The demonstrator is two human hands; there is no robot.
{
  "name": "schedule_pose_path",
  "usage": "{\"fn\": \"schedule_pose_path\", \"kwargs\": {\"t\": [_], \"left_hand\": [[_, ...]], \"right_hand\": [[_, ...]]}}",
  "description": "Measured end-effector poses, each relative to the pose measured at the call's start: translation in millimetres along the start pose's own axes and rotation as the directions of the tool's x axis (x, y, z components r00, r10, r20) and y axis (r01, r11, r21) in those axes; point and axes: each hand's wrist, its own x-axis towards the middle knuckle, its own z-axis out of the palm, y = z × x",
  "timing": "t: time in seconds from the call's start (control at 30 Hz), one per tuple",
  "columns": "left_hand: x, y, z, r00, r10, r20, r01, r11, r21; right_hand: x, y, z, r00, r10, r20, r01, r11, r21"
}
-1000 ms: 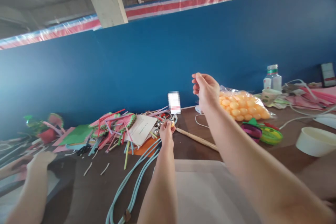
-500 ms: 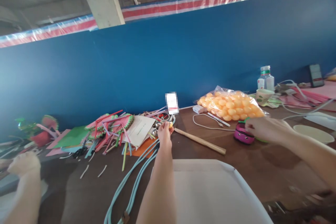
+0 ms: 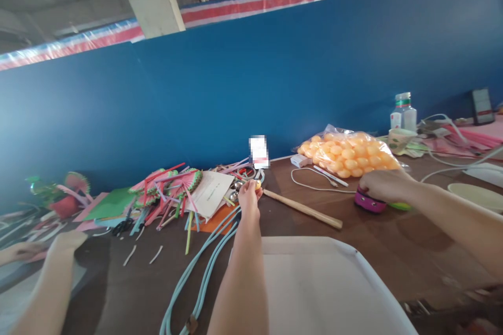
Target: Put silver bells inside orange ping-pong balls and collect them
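Note:
With fingers closed around a small round shiny bell (image 3: pixel 258 184), my left hand (image 3: pixel 249 196) is stretched out over the middle of the table. Silver bells (image 3: pixel 234 196) show just left of those fingers. A wooden stick (image 3: pixel 304 209) lies to the right, its thin end close to my fingertips. On the right, my right hand (image 3: pixel 387 186) is closed on the top of a purple wristband (image 3: pixel 371 204) with small metal bells; its fingertips are partly hidden. Something bright green (image 3: pixel 401 205) shows beneath this hand.
A clear bag of orange balls (image 3: pixel 349 152) lies behind my right hand. A white tray (image 3: pixel 314 282) is in front of me. Blue cables (image 3: pixel 204 272), papers (image 3: pixel 212 193) and colored strips lie left. Another person's hands (image 3: pixel 68 243) are at far left.
My right hand has lowered over the purple wristband and covers its top, where green showed before. My left hand stays about the same. The other person's hands at the left have moved.

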Motion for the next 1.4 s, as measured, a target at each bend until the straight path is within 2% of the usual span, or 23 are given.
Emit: {"fn": "schedule_pose_path", "kwargs": {"t": [0.03, 0.1, 0.27, 0.43, 0.83, 1.23, 1.4], "left_hand": [[0, 0, 0.1, 1.0, -0.002, -0.001, 0.002, 1.0, -0.001], [0, 0, 0.1, 1.0, -0.004, 0.0, 0.004, 1.0, -0.001], [1, -1, -0.2, 1.0, -0.009, -0.001, 0.009, 1.0, 0.008], [2, -2, -0.2, 1.0, -0.01, -0.003, 0.01, 1.0, 0.01], [2, -2, -0.4, 1.0, -0.01, -0.004, 0.01, 1.0, 0.005], [-2, 2, 0.1, 1.0, -0.011, 0.006, 0.011, 1.0, 0.009], [-2, 2, -0.3, 1.0, -0.007, 0.019, 0.006, 1.0, 0.006]], "right_hand": [[2, -3, -3, 0.984, -0.038, 0.172, 0.052, 0.995, -0.08], [5, -6, -6, 0.905, -0.05, 0.422, 0.147, 0.969, -0.2], [14, 0, -6, 0.832, -0.058, 0.551, 0.223, 0.945, -0.238], [16, 4, -3, 0.815, -0.054, 0.577, 0.226, 0.946, -0.232], [16, 9, 0, 0.824, -0.119, 0.555, 0.287, 0.931, -0.227], [15, 0, -1, 0.821, -0.065, 0.567, 0.284, 0.908, -0.307], [19, 11, 1, 0.819, -0.097, 0.565, 0.288, 0.922, -0.26]]}}
